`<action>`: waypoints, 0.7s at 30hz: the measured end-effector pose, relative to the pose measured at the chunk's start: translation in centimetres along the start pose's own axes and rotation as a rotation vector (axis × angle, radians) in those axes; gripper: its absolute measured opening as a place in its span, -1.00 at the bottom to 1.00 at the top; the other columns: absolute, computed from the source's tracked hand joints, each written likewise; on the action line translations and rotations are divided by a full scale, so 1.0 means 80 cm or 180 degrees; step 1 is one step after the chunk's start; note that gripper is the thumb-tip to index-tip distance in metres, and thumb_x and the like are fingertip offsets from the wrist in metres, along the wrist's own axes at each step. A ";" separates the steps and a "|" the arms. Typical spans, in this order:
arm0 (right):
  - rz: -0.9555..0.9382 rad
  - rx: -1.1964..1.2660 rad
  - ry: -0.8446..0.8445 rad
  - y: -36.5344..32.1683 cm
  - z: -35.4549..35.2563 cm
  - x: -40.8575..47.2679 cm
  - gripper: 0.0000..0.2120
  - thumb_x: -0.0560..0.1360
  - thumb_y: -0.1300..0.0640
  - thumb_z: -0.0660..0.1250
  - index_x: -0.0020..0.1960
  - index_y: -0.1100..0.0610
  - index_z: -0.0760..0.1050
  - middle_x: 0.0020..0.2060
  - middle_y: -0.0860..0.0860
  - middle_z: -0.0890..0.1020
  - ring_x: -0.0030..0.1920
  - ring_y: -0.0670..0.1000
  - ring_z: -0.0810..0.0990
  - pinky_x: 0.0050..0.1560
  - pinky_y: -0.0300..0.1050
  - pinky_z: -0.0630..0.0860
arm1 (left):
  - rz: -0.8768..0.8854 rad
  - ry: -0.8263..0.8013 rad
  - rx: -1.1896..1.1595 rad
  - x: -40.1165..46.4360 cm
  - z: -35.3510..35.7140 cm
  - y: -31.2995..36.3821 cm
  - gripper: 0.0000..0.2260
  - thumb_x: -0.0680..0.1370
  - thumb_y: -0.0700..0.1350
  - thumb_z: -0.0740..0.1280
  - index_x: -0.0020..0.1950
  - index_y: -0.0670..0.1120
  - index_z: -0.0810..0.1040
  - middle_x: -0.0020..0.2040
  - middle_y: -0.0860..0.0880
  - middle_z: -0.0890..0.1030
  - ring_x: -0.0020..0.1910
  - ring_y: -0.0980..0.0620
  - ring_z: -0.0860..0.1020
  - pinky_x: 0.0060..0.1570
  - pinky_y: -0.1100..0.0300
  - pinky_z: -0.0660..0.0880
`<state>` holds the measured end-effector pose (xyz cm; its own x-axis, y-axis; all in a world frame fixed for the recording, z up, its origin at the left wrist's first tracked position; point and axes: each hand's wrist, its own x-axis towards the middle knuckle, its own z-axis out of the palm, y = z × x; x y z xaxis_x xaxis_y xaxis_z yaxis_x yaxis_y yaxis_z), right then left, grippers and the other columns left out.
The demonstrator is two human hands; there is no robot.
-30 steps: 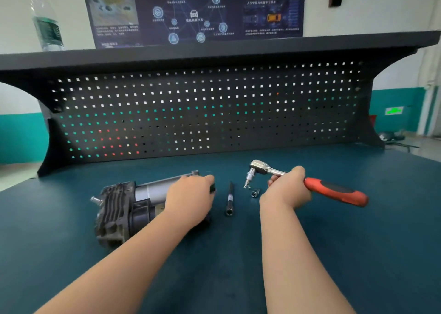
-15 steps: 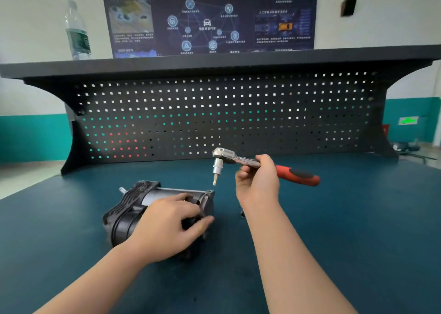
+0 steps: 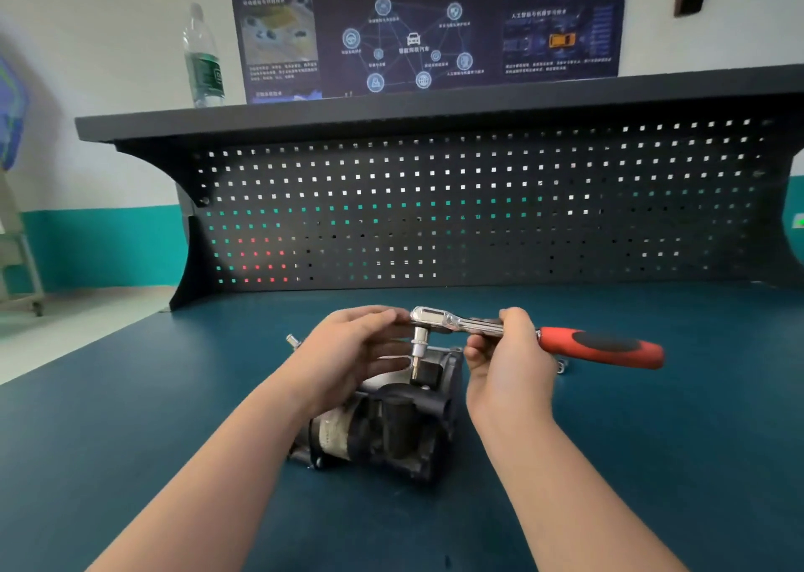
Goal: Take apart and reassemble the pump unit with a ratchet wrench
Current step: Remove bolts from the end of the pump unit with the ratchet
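Observation:
The dark pump unit (image 3: 391, 423) lies on the blue bench in front of me, its black end housing facing me. Above it I hold the ratchet wrench (image 3: 435, 319) level, with its red handle (image 3: 600, 347) pointing right. The wrench's bit points straight down, and its tip meets the top of the pump near a black block. My right hand (image 3: 504, 367) grips the chrome shank just behind the head. My left hand (image 3: 348, 354) reaches over the pump with straight fingers touching the ratchet head and the thumb below it. It hides the pump's far left part.
A small chrome socket (image 3: 561, 367) lies on the bench just right of my right hand. A black pegboard (image 3: 478, 206) closes off the back of the bench. A water bottle (image 3: 202, 58) stands on its top shelf. The bench's left edge runs diagonally at the left.
My left hand left the pump body and rose to the ratchet head. My right hand lowered the wrench leftward until the bit met the pump's top. The pump now sits closer to me.

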<state>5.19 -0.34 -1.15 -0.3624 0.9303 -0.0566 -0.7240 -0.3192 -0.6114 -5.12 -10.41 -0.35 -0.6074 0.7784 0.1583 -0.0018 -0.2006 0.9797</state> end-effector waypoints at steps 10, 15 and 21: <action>-0.0317 -0.0082 0.0018 0.003 -0.007 0.012 -0.83 0.49 0.30 0.17 -0.27 0.15 0.31 -0.63 -0.07 0.38 -0.62 -0.07 0.35 -0.60 -0.29 0.28 | 0.0414 -0.0607 0.0729 0.004 0.003 -0.026 -0.69 0.40 -0.04 0.39 0.12 -0.10 0.63 0.05 -0.12 0.67 0.02 -0.04 0.62 0.15 0.11 0.50; -0.0490 -0.0222 -0.0108 0.003 -0.008 0.011 -0.81 0.48 0.30 0.17 -0.30 0.16 0.30 -0.63 -0.07 0.39 -0.62 -0.06 0.36 -0.60 -0.27 0.29 | 0.0498 -0.0633 0.0584 0.006 0.001 -0.030 -0.73 0.38 -0.07 0.39 0.06 -0.08 0.64 0.01 -0.12 0.68 -0.03 0.00 0.64 0.03 0.21 0.56; -0.0822 -0.0277 -0.0398 0.001 -0.007 0.007 -0.78 0.47 0.30 0.17 -0.34 0.15 0.31 -0.61 -0.05 0.41 -0.62 -0.05 0.37 -0.59 -0.28 0.28 | 0.0441 -0.0627 0.0478 0.000 0.000 -0.028 -0.70 0.37 -0.06 0.40 0.08 -0.09 0.64 0.04 -0.19 0.66 -0.02 -0.08 0.62 0.12 0.06 0.51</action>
<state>5.28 0.23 -1.69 -0.2463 0.9475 0.2039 -0.7505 -0.0533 -0.6587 -5.12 -9.95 -2.55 -0.4274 0.8534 0.2985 0.1972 -0.2342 0.9520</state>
